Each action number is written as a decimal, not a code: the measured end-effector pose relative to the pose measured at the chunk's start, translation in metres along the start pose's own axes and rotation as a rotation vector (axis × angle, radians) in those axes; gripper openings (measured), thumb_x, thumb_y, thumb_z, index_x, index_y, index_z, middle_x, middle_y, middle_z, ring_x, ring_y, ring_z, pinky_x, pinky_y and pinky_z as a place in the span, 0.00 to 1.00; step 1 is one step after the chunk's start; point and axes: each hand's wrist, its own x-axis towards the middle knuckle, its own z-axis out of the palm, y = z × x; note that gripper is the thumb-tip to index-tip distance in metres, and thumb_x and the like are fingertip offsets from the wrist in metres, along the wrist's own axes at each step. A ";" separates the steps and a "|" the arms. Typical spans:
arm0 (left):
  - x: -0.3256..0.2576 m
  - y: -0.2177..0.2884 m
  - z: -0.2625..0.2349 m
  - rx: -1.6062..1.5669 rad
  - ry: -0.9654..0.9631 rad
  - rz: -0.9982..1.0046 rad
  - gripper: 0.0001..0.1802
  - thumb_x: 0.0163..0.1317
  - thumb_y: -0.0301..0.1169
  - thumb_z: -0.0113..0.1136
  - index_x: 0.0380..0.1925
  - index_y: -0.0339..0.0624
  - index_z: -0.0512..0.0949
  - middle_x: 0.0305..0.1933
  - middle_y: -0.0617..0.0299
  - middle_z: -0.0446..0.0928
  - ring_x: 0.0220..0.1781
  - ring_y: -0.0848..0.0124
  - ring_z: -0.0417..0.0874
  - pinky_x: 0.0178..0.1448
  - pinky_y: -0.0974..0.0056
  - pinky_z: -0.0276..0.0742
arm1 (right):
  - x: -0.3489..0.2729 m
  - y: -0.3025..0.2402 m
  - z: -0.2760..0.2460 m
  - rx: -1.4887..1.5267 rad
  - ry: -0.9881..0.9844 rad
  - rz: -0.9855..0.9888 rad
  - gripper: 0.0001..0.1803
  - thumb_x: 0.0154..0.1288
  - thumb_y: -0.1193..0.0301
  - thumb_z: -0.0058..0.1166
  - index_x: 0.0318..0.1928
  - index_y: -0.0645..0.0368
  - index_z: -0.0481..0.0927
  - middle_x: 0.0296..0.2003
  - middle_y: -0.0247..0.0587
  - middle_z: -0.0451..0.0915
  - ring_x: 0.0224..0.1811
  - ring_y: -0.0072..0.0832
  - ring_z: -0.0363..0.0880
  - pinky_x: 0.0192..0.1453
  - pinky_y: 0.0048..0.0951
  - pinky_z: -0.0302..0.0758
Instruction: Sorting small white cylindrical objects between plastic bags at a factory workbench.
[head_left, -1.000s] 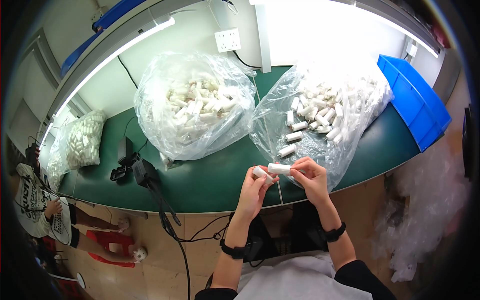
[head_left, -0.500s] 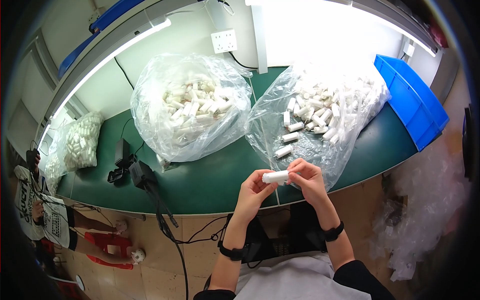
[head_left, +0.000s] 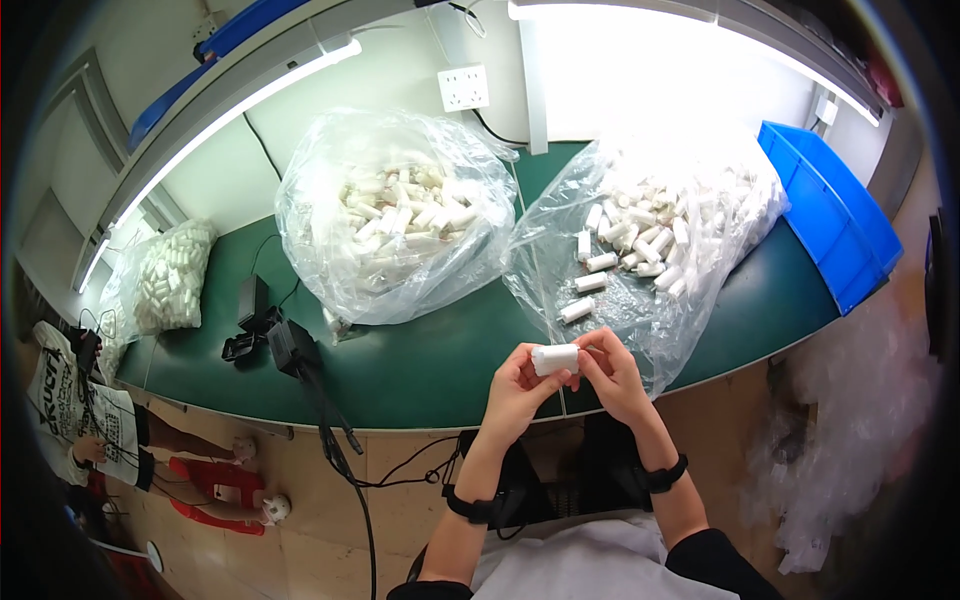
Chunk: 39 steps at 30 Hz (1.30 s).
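Observation:
Between my two hands, just above the near edge of the green bench, is a white cylinder [head_left: 555, 360]. My left hand [head_left: 513, 398] grips its left end with thumb and fingers. The fingertips of my right hand [head_left: 616, 378] pinch at its right end; any small part between them is too small to make out. Beyond my hands lies an opened clear bag [head_left: 655, 345] with many similar white cylinders [head_left: 655, 235] in it. A few loose cylinders [head_left: 590, 283] lie on the bag's near part.
Another full clear bag [head_left: 395, 285] stands left of centre, with black power adapters [head_left: 292, 347] and cables beside it. A blue bin [head_left: 840, 225] leans at the right. More bags [head_left: 175, 280] sit far left, near another person [head_left: 90, 400]. Crumpled plastic [head_left: 840, 440] lies right.
The white cylinder has turned a little in my fingers and looks slightly shorter. My hands stay close together around it. The whole view has shifted slightly.

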 end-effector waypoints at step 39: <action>0.000 -0.010 -0.012 -0.019 -0.021 0.042 0.09 0.63 0.24 0.50 0.43 0.34 0.68 0.41 0.57 0.74 0.45 0.74 0.77 0.51 0.70 0.72 | 0.037 -0.067 0.013 -1.034 -0.384 -0.043 0.14 0.58 0.67 0.53 0.42 0.62 0.74 0.51 0.56 0.67 0.56 0.48 0.66 0.58 0.36 0.65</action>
